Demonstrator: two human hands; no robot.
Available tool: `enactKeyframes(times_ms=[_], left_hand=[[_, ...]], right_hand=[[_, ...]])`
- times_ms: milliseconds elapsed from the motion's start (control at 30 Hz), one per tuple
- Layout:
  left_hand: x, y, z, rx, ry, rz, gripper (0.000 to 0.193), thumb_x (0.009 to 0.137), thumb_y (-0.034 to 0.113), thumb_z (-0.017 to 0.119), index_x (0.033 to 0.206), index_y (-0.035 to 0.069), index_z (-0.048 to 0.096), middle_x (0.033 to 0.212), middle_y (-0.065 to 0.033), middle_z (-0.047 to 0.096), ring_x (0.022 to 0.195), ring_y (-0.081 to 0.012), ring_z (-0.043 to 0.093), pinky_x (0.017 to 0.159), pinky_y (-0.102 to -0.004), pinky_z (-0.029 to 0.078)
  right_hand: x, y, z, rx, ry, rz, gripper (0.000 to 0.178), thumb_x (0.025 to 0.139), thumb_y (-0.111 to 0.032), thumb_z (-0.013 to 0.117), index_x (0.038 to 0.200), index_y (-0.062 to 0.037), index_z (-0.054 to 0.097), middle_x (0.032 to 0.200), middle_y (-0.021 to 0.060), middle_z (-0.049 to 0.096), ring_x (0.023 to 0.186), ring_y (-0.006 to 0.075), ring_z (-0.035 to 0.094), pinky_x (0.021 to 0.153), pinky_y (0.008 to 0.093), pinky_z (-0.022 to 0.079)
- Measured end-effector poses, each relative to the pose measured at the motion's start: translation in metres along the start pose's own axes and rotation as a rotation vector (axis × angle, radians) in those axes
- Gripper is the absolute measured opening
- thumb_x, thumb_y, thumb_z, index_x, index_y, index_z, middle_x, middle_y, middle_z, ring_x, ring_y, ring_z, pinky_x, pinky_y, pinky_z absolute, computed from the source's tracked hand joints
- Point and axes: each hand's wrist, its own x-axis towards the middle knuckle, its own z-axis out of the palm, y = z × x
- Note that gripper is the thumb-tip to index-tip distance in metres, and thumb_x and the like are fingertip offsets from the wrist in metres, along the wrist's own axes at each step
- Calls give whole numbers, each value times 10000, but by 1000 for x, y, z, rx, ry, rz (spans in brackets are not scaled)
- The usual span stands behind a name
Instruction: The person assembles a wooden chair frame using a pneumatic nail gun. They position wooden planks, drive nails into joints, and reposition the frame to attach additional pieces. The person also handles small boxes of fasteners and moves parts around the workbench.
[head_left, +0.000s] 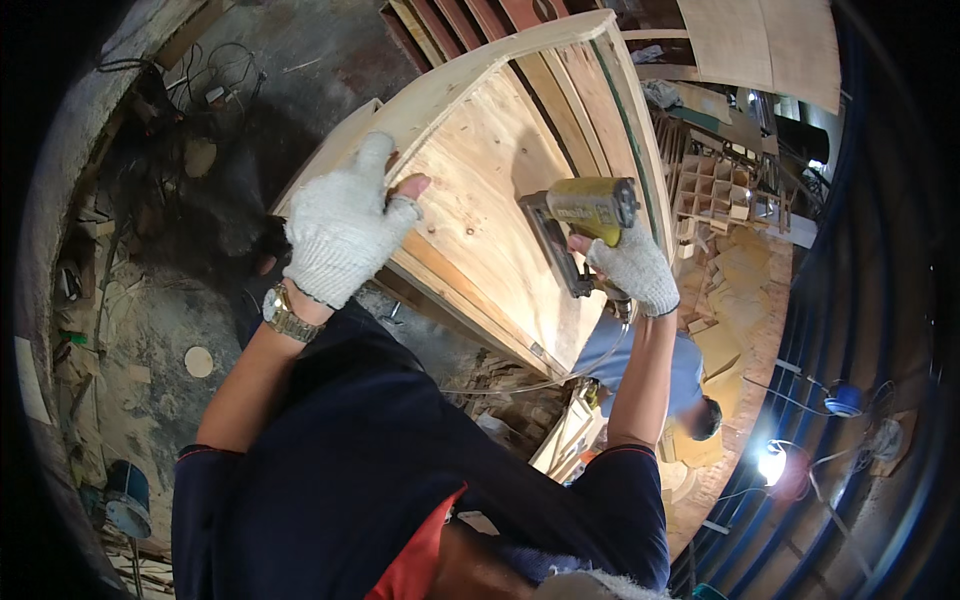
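A large wooden frame (480, 150) with a curved plywood rim and inner boards stands tilted in front of me. My left hand (345, 225), in a white knitted glove with bare fingertips showing, grips its left rim. The thumb lies on the inner side and a finger stretches along the outer side; the other fingers are mostly hidden. My right hand (638, 270), gloved likewise, is closed round the handle of a yellow and black nail gun (590, 205). The gun is over the frame's inside; whether its nose touches the wood I cannot tell. A thin air hose (540, 384) trails from it.
Beyond the frame, a person in a blue shirt (650, 365) is bent low. Plywood sheets (760, 40), a gridded wooden rack (712, 190) and scattered offcuts (735, 290) lie to the right. A lit lamp (772, 464) shines at lower right. Cables (225, 75) lie on the dusty floor, left.
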Motion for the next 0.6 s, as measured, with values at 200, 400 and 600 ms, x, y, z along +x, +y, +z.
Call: enactKeyframes(times_ms=[200, 400, 600], left_hand=[[1, -9, 7, 20, 128, 90, 393, 994, 433, 640, 1205, 105, 594, 957, -186, 752, 867, -384, 745, 701, -464, 558], [2, -14, 13, -12, 197, 126, 450, 1004, 474, 608, 1231, 86, 598, 949, -159, 762, 864, -364, 747, 744, -455, 562], [-1, -16, 15, -69, 225, 110, 491, 1019, 483, 576, 1282, 70, 602, 1008, -174, 762, 900, -350, 751, 766, -441, 572]], right_hand=[[-16, 29, -13, 14, -59, 103, 477, 891, -158, 803, 1316, -14, 640, 1045, 83, 753, 832, 88, 650, 669, 264, 535], [-36, 63, -19, -17, -2, 66, 484, 880, -171, 812, 1306, -12, 647, 1041, 92, 750, 843, 100, 649, 676, 276, 540], [-45, 85, -31, -64, -71, 202, 513, 884, -153, 805, 1345, -17, 624, 1064, 127, 757, 778, 106, 665, 631, 268, 550]])
